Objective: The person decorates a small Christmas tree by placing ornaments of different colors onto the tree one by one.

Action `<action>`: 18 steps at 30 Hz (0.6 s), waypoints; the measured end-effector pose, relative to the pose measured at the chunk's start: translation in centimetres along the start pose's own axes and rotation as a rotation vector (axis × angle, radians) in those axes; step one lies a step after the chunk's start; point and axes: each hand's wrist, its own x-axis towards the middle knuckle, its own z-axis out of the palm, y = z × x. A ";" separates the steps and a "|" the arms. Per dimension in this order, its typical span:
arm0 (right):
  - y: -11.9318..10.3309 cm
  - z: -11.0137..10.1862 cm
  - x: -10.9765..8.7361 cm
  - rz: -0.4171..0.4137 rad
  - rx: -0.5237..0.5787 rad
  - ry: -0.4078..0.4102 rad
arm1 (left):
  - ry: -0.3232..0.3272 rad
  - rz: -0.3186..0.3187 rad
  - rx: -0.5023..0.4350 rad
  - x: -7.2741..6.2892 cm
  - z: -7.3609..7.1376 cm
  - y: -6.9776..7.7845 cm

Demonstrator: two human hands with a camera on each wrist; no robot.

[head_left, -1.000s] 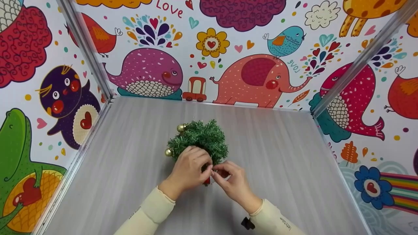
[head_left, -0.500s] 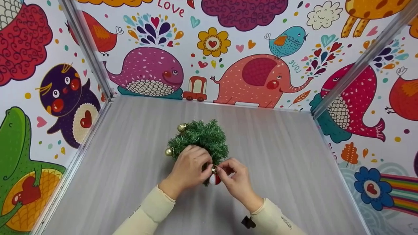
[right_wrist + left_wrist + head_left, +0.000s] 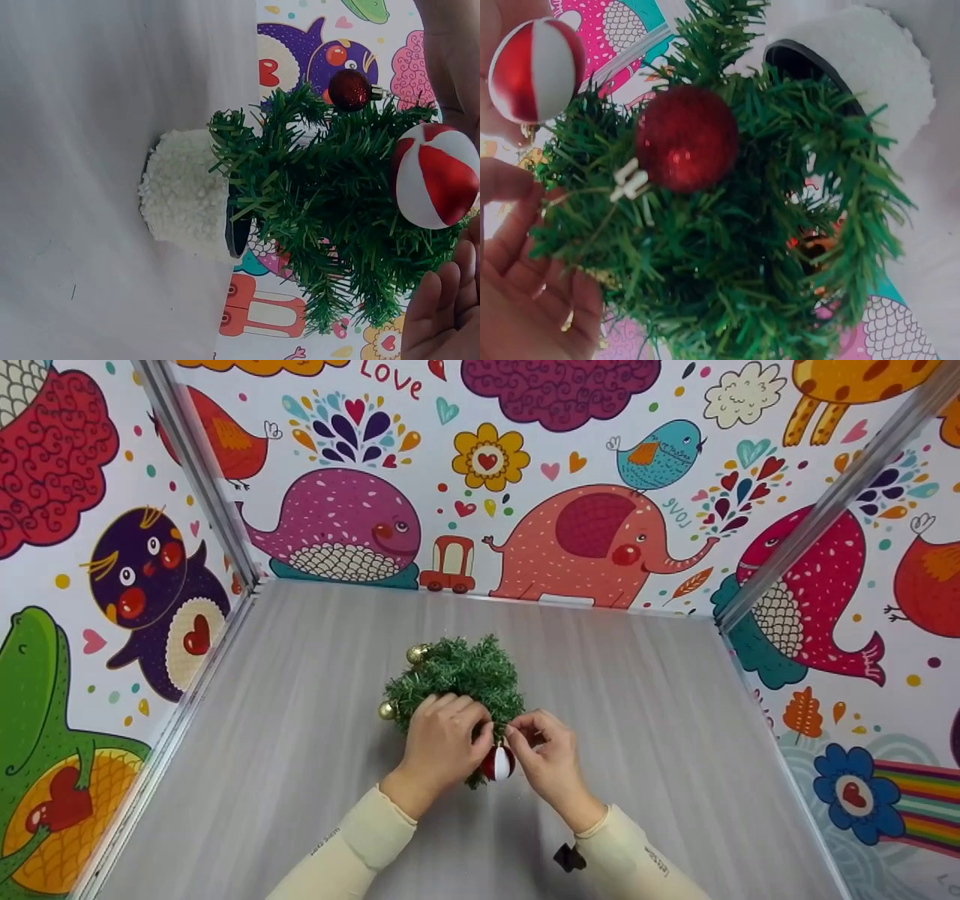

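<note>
A small artificial Christmas tree [image 3: 480, 675] stands on the table, its white base [image 3: 187, 195] seen in the right wrist view. A red-and-white striped bauble [image 3: 499, 763] hangs at its near side, cap towards the fingers. Thumb and forefinger of my right hand [image 3: 553, 757] pinch by the bauble's loop, just above and right of it. My left hand [image 3: 446, 746] is curled at the branch tips, thumb and forefinger meeting beside the loop. What exactly the left fingertips pinch I cannot tell. A glittery dark red bauble [image 3: 686, 139] hangs on the tree too, hidden in the head view.
Two gold baubles [image 3: 418, 653] show on the tree's left side. A small black object [image 3: 569, 856] lies by the right sleeve. Printed panels [image 3: 337, 525] in metal frames [image 3: 199, 472] enclose the grey table [image 3: 637, 697] at the back and sides.
The striped bauble, first mostly hidden by the hands, has come into view and moved slightly right. My right hand has shifted a little up and right; my left hand has moved slightly right.
</note>
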 end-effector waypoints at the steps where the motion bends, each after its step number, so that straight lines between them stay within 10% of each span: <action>1: 0.0 0.0 0.1 0.002 -0.001 0.006 | 0.006 -0.009 0.004 0.0 0.1 0.1; 18: 0.7 0.2 0.9 0.048 0.003 0.031 | 0.061 -0.077 0.017 0.2 0.7 0.4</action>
